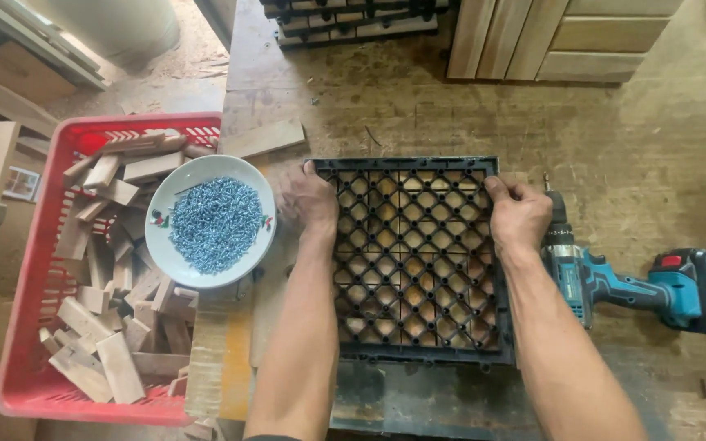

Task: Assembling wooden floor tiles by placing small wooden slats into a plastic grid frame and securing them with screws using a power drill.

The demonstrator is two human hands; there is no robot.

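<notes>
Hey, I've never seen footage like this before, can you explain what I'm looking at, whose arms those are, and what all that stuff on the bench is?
This is one picture from a camera worn on a person's head, looking down at their own two bare arms over a worn wooden workbench. No machine is doing the work.

The left hand and the right hand each grip an upper corner of a square black plastic grid tile lying flat, with wooden slats showing through its holes.

To the left, a white bowl full of silvery screws sits partly on a red plastic crate filled with small wooden offcuts. To the right, a teal and black cordless drill lies on its side, close by the right wrist. More wooden slat panels rest at the far edge.
</notes>
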